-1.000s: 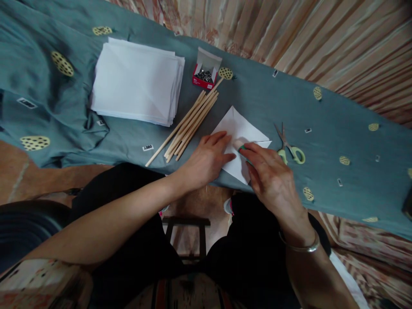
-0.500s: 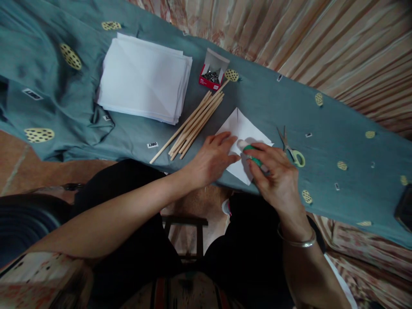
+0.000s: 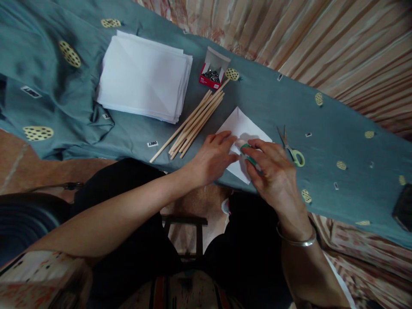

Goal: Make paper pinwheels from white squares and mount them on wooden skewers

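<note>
A square white paper point(image 3: 246, 124) with cut lines at its corners lies near the table's front edge. Resting on its left side, my left hand point(image 3: 214, 159) has its fingers spread and presses the sheet down. My right hand point(image 3: 273, 167) grips a white and green glue bottle point(image 3: 248, 155), tilted with its white end down at the paper's middle. The fingers partly hide the bottle, and both hands cover parts of the sheet. Just right of my right hand are scissors point(image 3: 292, 150) with light green handles, their blades parted.
Several wooden sticks point(image 3: 196, 124) lie in a bundle left of the paper. Behind them stands an open red and white box point(image 3: 212, 73) of small metal pins. A stack of white paper point(image 3: 144, 77) is at the left. A teal cloth point(image 3: 322, 171) covers the table; a dark object point(image 3: 404, 208) sits far right.
My right hand has shifted slightly left with the glue bottle, whose white end is now closer to my left fingertips. My left hand stays in place on the paper.
</note>
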### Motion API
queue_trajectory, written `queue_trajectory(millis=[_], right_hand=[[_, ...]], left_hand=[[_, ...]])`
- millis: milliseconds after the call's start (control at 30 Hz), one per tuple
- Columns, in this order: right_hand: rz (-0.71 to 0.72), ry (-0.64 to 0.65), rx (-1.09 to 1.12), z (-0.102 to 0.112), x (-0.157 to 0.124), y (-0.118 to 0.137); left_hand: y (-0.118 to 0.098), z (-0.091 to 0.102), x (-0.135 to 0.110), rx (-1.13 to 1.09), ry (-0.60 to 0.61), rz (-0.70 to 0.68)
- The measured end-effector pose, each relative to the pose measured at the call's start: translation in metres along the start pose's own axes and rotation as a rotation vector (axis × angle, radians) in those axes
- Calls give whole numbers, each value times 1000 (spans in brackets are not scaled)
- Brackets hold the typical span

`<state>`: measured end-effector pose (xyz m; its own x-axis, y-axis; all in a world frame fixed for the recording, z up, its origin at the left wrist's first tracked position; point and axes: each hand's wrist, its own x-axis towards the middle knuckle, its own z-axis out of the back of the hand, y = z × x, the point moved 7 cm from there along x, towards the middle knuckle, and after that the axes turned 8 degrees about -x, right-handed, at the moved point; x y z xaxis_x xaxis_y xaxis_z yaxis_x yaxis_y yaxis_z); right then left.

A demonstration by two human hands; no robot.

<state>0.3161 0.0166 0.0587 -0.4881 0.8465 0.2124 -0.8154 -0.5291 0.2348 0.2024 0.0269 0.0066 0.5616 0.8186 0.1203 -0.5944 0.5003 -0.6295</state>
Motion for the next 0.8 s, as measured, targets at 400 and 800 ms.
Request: queue_trajectory(millis=[400, 800], right_hand=[[-357, -169, 430, -12, 4, -36], [-26, -83, 182, -10, -1, -4]], left_hand=[[1, 0, 0, 19, 27, -2], [0, -2, 1, 58, 37, 8]])
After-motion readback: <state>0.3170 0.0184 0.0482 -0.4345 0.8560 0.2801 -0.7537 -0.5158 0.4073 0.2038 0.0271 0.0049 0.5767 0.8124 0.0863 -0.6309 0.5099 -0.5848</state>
